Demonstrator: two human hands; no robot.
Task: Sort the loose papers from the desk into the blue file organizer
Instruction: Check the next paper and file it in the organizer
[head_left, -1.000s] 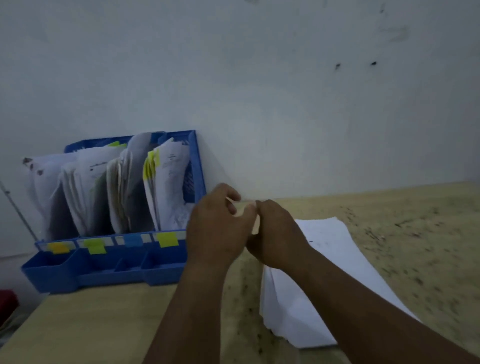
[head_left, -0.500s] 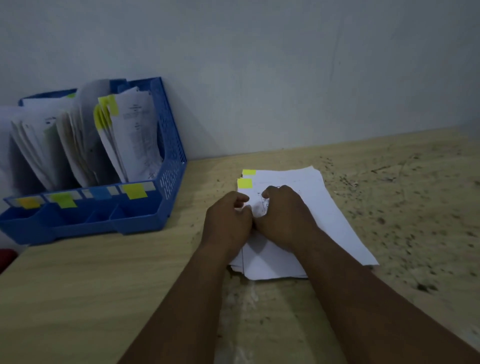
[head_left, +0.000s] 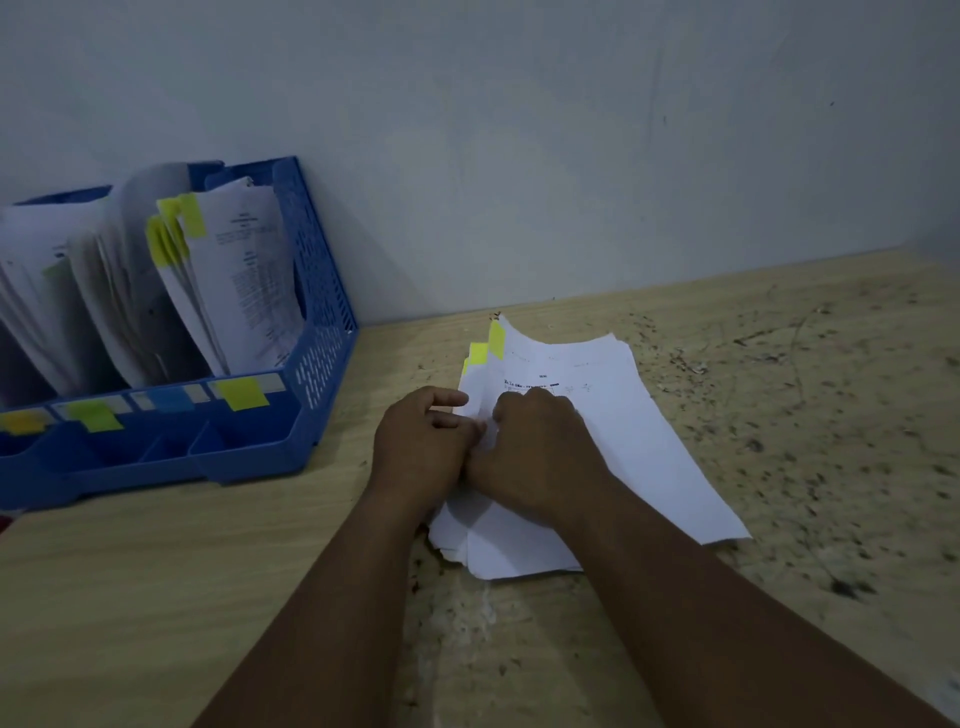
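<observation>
— Where can you pass on the table (head_left: 156, 597)?
— The bare strip between the blue file organizer (head_left: 311, 291) and the paper stack (head_left: 649, 441) is open to you, and so is the speckled surface right of the stack.
— What blocks you?
— The wall (head_left: 519, 156) closes the far edge. The organizer's slots are packed with upright papers (head_left: 244, 280), and its low front trays (head_left: 171, 452) stand before them.

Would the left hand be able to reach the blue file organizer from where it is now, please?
Probably yes: the left hand sits at the paper stack's left edge, and only bare desk lies between it and the blue file organizer.
</observation>
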